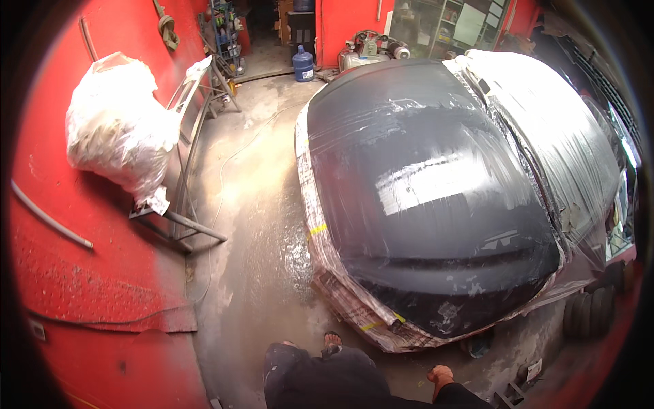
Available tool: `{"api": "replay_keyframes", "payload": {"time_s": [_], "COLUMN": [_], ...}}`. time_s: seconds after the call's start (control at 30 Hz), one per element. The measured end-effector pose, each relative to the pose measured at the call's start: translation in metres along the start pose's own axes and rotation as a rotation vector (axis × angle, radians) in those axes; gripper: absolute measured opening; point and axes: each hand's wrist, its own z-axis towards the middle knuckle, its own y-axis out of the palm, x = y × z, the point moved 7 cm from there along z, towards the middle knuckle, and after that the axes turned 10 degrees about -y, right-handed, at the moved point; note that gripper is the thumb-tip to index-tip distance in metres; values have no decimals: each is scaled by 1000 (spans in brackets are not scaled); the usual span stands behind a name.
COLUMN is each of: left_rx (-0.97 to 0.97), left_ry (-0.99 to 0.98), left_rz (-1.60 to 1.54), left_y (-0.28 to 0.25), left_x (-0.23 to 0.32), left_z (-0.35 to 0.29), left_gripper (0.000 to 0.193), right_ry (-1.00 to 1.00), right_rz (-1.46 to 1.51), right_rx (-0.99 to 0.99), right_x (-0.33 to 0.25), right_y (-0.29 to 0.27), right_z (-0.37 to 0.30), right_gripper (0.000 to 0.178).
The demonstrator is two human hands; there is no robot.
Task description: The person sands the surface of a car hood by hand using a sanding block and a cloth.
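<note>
A dark, wet car hood [436, 204] fills the middle and right of the view. Brown masking paper and yellow tape [340, 293] wrap its front edge, and clear plastic sheeting [552, 129] covers the windscreen and body behind. My right hand [441, 374] hangs low at the bottom edge, just in front of the masked front corner of the car and apart from it. Its fingers are curled and nothing shows in it. My left hand is out of view. My dark trouser leg [306, 371] and a sandalled foot [332, 339] stand on the wet concrete floor [252, 225].
A red wall [75, 286] runs along the left. A plastic-wrapped bundle [119, 126] sits on a metal stand [180, 225] there. A thin hose [231, 157] crosses the floor. A blue water jug [303, 65] and a compressor [371, 49] stand at the back. A tyre [589, 310] shows at right.
</note>
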Motion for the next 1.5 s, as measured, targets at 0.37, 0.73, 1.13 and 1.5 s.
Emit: {"api": "replay_keyframes", "payload": {"time_s": [0.37,0.73,1.13,1.5], "left_rx": [-346,-1173,-1334,-1237], "left_ry": [95,572,557,343], "left_rz": [43,-218,-315,-502], "left_y": [113,349,394,582], "left_x": [352,1060,1431,1685], "left_z": [142,-64,-1,-23], "left_gripper": [12,40,55,59], "right_ry": [281,320,454,598], "right_rz": [366,725,1073,1340], "right_rx": [-67,-168,-247,-58], "right_x": [-184,-506,-738,-847], "right_y": [-35,-84,-269,-505], "right_z": [-44,-105,-46,-5], "right_gripper": [49,51,54,68]}}
